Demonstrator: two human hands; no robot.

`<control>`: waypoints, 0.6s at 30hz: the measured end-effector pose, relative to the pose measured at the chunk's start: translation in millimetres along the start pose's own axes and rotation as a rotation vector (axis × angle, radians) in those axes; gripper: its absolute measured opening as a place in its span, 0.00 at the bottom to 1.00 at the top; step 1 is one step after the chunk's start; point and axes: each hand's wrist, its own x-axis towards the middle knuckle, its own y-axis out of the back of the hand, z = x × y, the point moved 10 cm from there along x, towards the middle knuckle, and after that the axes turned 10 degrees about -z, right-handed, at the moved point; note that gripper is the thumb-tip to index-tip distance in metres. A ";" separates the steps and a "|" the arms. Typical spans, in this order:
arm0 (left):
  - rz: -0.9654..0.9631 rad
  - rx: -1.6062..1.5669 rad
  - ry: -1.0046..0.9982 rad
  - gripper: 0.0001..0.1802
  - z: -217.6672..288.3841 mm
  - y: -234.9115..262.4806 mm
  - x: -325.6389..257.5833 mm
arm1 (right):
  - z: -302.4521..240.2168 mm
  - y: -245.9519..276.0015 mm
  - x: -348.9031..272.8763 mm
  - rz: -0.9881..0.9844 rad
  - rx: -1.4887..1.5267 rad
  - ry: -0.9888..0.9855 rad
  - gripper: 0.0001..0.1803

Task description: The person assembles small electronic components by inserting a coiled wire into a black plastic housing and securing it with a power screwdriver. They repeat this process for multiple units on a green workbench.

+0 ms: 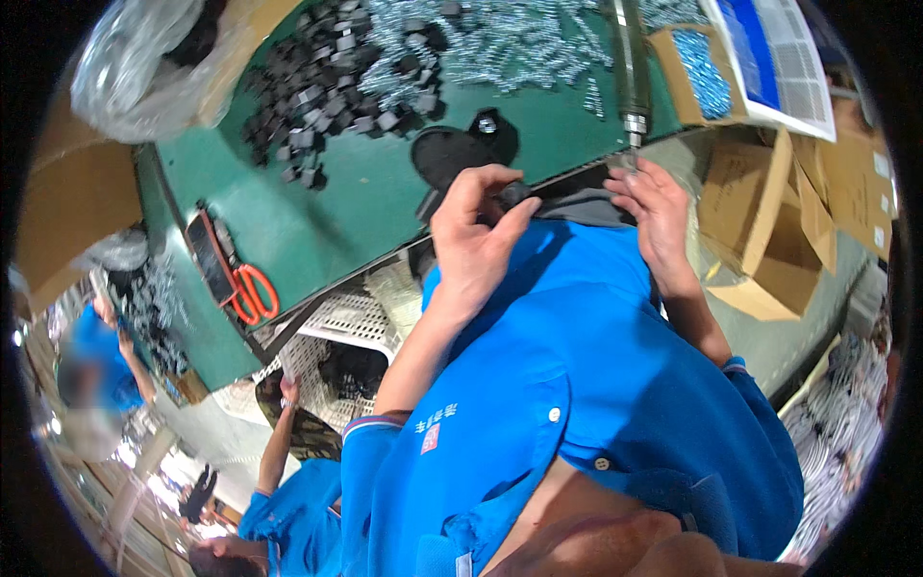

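My left hand (471, 240) is curled at the table's front edge, with thumb and index finger around a small black part (512, 196). Just beyond it on the green tabletop lies a flat, rounded black piece (447, 154). A smaller black piece (491, 127) with a shiny metal spot rests against that one. To the right, an electric screwdriver (630, 72) points its tip toward me. My right hand (660, 207) is directly below that tip, fingers drawn together; whatever they pinch is too small to make out.
Black blocks (327, 77) and silver screws (500, 43) are heaped at the back. Orange-handled scissors (252, 293) lie left. A small box of screws (702, 72) stands back right, above an open carton (769, 226). White baskets (351, 322) sit below the table. Co-workers (298, 510) are at the left.
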 end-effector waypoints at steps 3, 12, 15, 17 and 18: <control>0.077 0.049 -0.102 0.15 13.1 10.7 0.6 | 4.5 2.6 -0.7 -0.007 0.032 -0.010 0.23; 0.232 -0.043 -0.021 0.27 -2.6 38.0 -17.3 | 18.4 20.1 16.7 -0.077 0.246 -0.079 0.14; 0.248 -0.150 0.002 0.29 -25.7 37.4 -28.6 | 16.3 22.1 25.6 -0.132 0.212 -0.094 0.14; 0.231 -0.136 0.008 0.28 -23.7 37.4 -35.8 | 18.5 18.5 26.6 -0.182 0.226 -0.092 0.14; 0.181 -0.092 -0.018 0.27 -16.2 33.2 -37.3 | 13.0 12.7 24.2 -0.147 0.215 -0.084 0.15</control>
